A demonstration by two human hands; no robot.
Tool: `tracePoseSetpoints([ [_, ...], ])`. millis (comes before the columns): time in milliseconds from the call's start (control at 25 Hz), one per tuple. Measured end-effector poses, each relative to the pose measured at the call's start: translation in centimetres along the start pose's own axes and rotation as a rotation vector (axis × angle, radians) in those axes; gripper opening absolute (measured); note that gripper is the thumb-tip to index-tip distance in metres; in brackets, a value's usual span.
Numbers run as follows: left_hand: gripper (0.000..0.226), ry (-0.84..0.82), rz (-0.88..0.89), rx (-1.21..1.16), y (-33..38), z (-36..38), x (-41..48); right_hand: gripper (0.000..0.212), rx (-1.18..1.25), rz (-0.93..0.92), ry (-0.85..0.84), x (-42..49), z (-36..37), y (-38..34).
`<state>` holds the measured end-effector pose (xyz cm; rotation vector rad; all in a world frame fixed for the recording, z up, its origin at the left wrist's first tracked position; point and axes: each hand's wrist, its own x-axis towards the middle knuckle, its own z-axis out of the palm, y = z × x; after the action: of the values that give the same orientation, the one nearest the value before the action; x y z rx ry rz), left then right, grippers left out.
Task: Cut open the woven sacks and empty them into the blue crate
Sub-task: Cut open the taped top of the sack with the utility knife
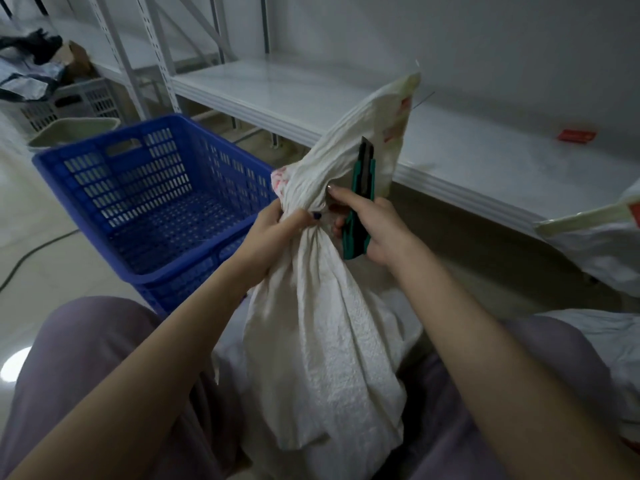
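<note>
Backdrop: white metal shelving is running along the wall.
Look: a white woven sack, crinkled and cinched at the neck, is standing between the person's knees, loose top flaring upward.
Grip: the left hand is clutching the gathered neck.
Knife: the right hand is holding a green utility knife just beside the neck's right side, tip pointing up.
Crate: the blue crate is sitting on the floor just left of the sack.
</note>
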<state>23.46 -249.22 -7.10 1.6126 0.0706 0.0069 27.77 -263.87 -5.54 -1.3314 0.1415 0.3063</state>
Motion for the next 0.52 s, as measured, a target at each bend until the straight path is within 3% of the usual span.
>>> tracePoseSetpoints([
  [80,0.019,-0.081,-0.028,0.051,0.0,-0.5,-0.5,0.014,0.057,-0.002,-0.044,0.3,1.1,-0.5],
  [240,0.035,-0.212,-0.053,0.233,-1.3,-0.7,-1.2,0.033,-0.142,-0.165,-0.026,-0.2,1.9,-0.6],
  [360,0.055,-0.006,0.036,0.247,-2.3,-0.6,-1.5,0.034,-0.242,-0.255,-0.030,-0.8,2.2,-1.1],
  [440,0.052,0.156,0.076,0.092,-2.0,-1.0,-1.8,0.028,-0.243,-0.289,-0.080,-0.9,2.2,-1.5],
  [520,0.037,0.245,0.054,-0.046,-1.0,-1.8,-2.0,0.026,-0.243,-0.300,-0.021,-0.8,1.7,-1.5],
])
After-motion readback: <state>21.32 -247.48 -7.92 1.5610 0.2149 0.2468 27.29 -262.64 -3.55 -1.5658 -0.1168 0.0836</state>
